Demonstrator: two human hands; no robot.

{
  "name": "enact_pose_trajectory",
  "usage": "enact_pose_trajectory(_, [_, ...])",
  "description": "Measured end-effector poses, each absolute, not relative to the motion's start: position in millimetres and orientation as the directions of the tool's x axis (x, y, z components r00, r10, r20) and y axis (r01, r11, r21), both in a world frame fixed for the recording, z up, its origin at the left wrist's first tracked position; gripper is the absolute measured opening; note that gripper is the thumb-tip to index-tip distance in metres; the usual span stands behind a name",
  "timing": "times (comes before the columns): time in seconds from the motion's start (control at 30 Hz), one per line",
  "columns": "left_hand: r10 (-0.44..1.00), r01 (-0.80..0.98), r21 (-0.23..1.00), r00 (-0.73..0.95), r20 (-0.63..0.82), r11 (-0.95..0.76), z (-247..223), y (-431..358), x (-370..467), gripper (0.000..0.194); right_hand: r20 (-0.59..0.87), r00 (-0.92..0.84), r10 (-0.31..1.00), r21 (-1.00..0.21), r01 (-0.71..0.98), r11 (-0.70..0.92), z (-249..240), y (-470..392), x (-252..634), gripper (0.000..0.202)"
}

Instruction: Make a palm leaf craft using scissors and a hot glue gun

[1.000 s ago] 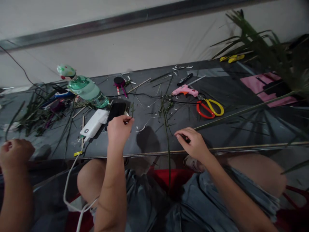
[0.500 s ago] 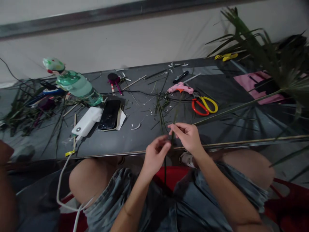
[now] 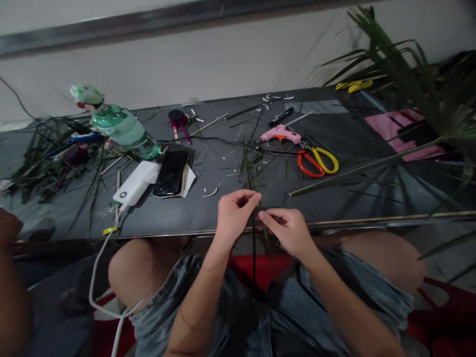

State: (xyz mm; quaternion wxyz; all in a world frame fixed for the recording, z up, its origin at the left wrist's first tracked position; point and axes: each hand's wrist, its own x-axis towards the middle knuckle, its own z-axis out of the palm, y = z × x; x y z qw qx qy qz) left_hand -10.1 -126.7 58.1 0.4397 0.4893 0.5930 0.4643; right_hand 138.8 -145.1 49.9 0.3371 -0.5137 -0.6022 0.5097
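My left hand (image 3: 236, 212) is pinched, thumb against fingers, on a thin green palm-leaf strip (image 3: 254, 255) that hangs down over my lap. Just right of it and a little lower, my right hand (image 3: 288, 229) has its thumb and fingertips closed on a leaf strip, whose blurred length trails below the fingers. Whether both hands grip one strip or separate ones I cannot tell. Both hands hover around the table's front edge. Beyond them lie more narrow leaf strips (image 3: 247, 166), a pink glue gun (image 3: 280, 134) and scissors with red and yellow handles (image 3: 318, 162).
A white power bank (image 3: 136, 183) with a cable and a black phone (image 3: 171, 173) lie left of my hands. Behind them a green bottle (image 3: 124, 130) stands. A palm leaf stem (image 3: 357, 171) reaches in from the right. Another person's hand (image 3: 8, 228) shows at far left.
My left hand has moved up and my right hand down, so the left is now higher. The strip end that stood above my right hand now hangs below it.
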Motion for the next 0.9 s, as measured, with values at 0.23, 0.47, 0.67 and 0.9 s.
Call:
enact_pose_trajectory(0.23, [0.968, 0.233, 0.942, -0.121, -0.219, 0.242, 26.2, -156.1, -26.2, 0.026, -0.040, -0.125, 0.991, -0.653, 0.754, 0.069, 42.4, -135.9, 156.5, 0.034])
enact_pose_trajectory(0.47, [0.966, 0.305, 0.918, -0.137, -0.221, 0.253, 31.7, -163.6, -27.2, 0.021, -0.197, -0.236, 0.952, -0.267, 0.947, 0.180, 53.2, -122.2, 135.9, 0.044])
enact_pose_trajectory(0.67, [0.948, 0.402, 0.859, -0.106, -0.299, 0.316, 33.2, -162.6, -12.3, 0.009, -0.061, -0.175, 0.983, -0.667, 0.740, 0.090, 43.5, -122.1, 139.7, 0.035])
enact_pose_trajectory(0.9, [0.955, 0.471, 0.831, -0.117, -0.272, 0.295, 38.7, -163.6, 1.3, 0.010, -0.115, -0.213, 0.970, -0.725, 0.686, 0.064, 37.6, -107.1, 146.6, 0.032])
